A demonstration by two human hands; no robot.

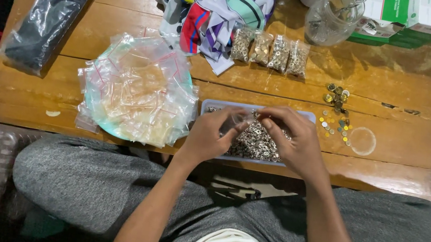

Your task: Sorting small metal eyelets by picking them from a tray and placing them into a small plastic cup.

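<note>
Small clear bag (239, 122): pinched between our two hands, just above the tray at the near edge of the worktop (405, 88).
Left hand (213, 132): grip pressed together on the left side of the bag, fingers curled in.
Right hand (289, 137): fingertips pinching the bag's other side; whether they also hold any metal pieces we cannot tell.
Tray (212, 105): shallow and pale blue, directly under our hands, heaped with small silvery eyelets (255, 143); much loose stock is left in it, as far as we can judge.
Empty bags (137, 88): a large heap of clear zip bags on a round plate just left of the tray, so many appear unfilled.
Loose bits (337, 108): a scatter of gold, dark and coloured pieces right of the tray, beside a clear round lid (362, 141).
Filled bags (270, 52): four packed bags lined up farther back, the finished share we can see, small against the empty heap.
Far end: striped cloth (217, 0), a clear jar (333, 16), green-and-white boxes (411, 14); a long dark wrapped package (51, 9) lies at far left.
</note>
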